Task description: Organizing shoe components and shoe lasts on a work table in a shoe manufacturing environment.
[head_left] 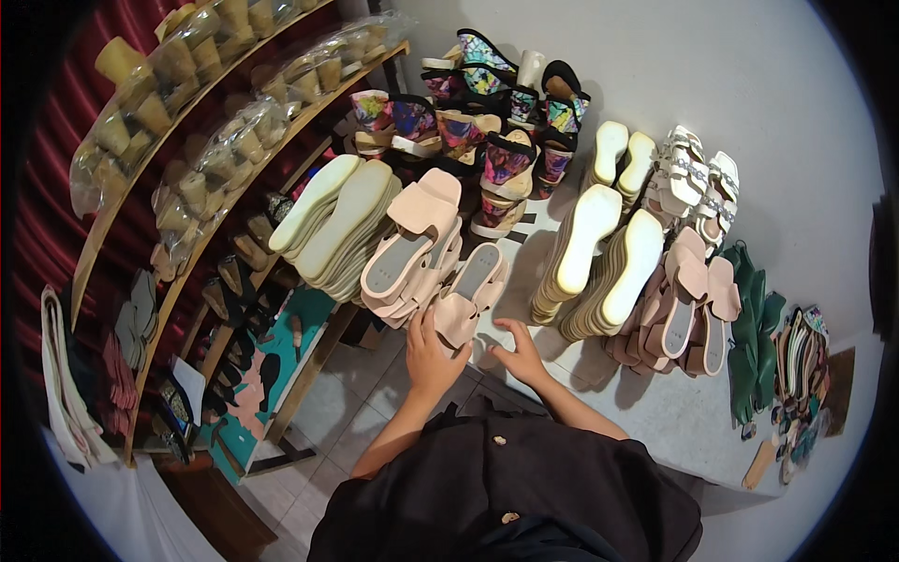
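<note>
Pale pink slide sandal (473,290), grey insole up, gripped by left hand (433,354); right hand (521,354) spread open.

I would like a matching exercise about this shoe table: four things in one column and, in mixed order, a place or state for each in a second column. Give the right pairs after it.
Things:
1. pink slide sandal
2. stacks of cream soles
3. floral wedge sandals
4. green pieces

Places or states:
A. at the back of the table, near the wall
B. at the table's right end, beside the pink sandals
C. held at its near end by the left hand
D. standing in two tall piles, right of the right hand

Pairs: 1-C, 2-D, 3-A, 4-B
</note>
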The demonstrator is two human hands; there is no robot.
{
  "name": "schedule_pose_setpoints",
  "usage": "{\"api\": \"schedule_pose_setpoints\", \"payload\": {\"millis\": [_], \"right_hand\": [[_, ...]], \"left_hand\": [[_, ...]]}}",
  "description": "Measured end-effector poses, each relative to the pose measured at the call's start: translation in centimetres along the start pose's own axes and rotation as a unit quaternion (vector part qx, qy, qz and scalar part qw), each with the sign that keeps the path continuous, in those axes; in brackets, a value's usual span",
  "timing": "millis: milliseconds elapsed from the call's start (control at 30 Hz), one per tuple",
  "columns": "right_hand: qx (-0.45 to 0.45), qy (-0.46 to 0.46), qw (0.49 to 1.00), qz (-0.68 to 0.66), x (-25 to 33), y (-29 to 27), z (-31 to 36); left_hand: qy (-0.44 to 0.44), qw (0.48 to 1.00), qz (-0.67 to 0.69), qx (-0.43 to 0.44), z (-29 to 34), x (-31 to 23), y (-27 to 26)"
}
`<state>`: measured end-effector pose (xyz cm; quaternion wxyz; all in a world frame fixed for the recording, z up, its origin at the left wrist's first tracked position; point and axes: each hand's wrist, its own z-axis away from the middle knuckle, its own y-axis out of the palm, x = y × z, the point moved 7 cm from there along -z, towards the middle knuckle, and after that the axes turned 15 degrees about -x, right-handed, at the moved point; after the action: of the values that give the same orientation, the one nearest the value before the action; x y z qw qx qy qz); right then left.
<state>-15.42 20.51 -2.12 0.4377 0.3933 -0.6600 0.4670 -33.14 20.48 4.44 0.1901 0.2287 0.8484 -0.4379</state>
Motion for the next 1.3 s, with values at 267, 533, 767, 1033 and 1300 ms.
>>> {"api": "schedule_pose_setpoints", "payload": {"millis": [267, 533, 767, 1033, 1300], "right_hand": [[-0.075, -0.015, 0.997, 0.019, 1.7, -3.2, 0.6], [-0.154, -0.007, 0.988, -0.020, 4.3, -7.8, 3.7], [-0.333, -0.114, 0.923, 0.155, 7.0, -16.2, 9.1], [-0.459, -0.140, 0.848, 0.225, 7.1, -26.0, 16.7], [-0.518, -0.115, 0.802, 0.275, 6.1, -38.2, 27.3]], "left_hand": [[0.164, 0.980, 0.067, -0.091, 2.9, -1.7, 0.0], [0.225, 0.940, 0.238, -0.098, 3.1, -6.7, 2.0], [0.273, 0.902, 0.329, -0.065, 5.5, -12.4, 4.5], [0.280, 0.864, 0.418, -0.034, 11.1, -20.4, 5.4], [0.276, 0.809, 0.519, 0.028, 22.2, -32.1, 6.5]]}}
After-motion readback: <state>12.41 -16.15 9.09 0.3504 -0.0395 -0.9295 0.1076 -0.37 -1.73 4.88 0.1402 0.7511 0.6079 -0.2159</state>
